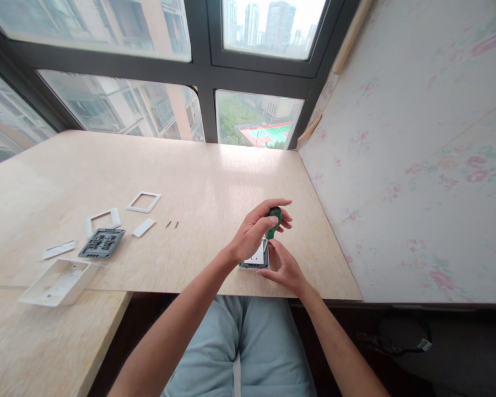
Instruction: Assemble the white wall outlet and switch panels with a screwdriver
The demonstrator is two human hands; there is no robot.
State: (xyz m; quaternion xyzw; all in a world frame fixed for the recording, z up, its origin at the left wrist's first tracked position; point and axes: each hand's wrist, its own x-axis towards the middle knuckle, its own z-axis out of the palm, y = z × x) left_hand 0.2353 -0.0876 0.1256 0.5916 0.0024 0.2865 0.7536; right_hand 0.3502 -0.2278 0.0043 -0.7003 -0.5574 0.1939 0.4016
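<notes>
My left hand (254, 229) is closed round the green and black handle of a screwdriver (274, 221), which stands nearly upright over the right side of a wall socket (255, 257). The socket has a white face in a grey frame and lies on the sill close to its front edge; my left hand hides part of it. Against the socket's right side, my right hand (286, 267) grips it with thumb and fingers. The screwdriver's tip is too small to make out.
To the left lie two screws (172, 224), a white strip (143, 227), two white frames (144, 202), a grey socket module (102, 243), another white strip (59, 250) and a white mounting box (60, 282). A papered wall (417, 165) bounds the right; windows (260, 118) stand behind.
</notes>
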